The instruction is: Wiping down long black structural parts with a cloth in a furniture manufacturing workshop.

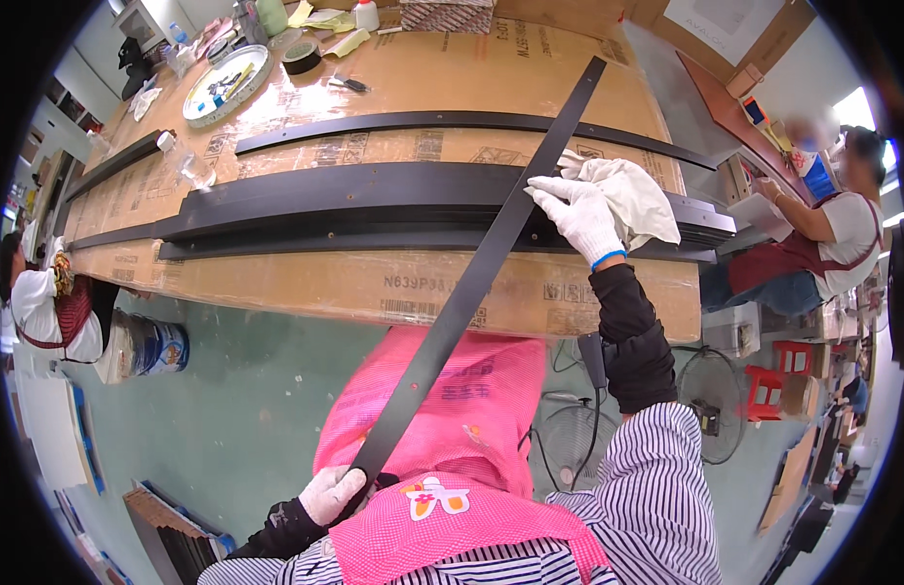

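Observation:
A long flat black strip (pixel 461 283) with small holes slants from my lap up over the cardboard-covered table (pixel 354 285). Its near end sits in my left hand (pixel 332 494), gloved in white, thumb on top and fingers curled beneath. Farther up the strip, my right hand (pixel 580 216), in a white glove with a blue cuff, pinches its edge. A crumpled white cloth (pixel 632 200) lies against that hand; whether the fingers also hold it I cannot tell. Beneath the strip, a stack of similar black strips (pixel 345 200) lies across the table.
Another black strip (pixel 393 122) lies farther back. Toward the far left are a clear bottle (pixel 186 161), a round white tray (pixel 228 109), black tape (pixel 301 58) and a small knife (pixel 350 85). One person (pixel 812 234) works at right, another (pixel 67 312) at left. A fan (pixel 710 405) stands on the floor.

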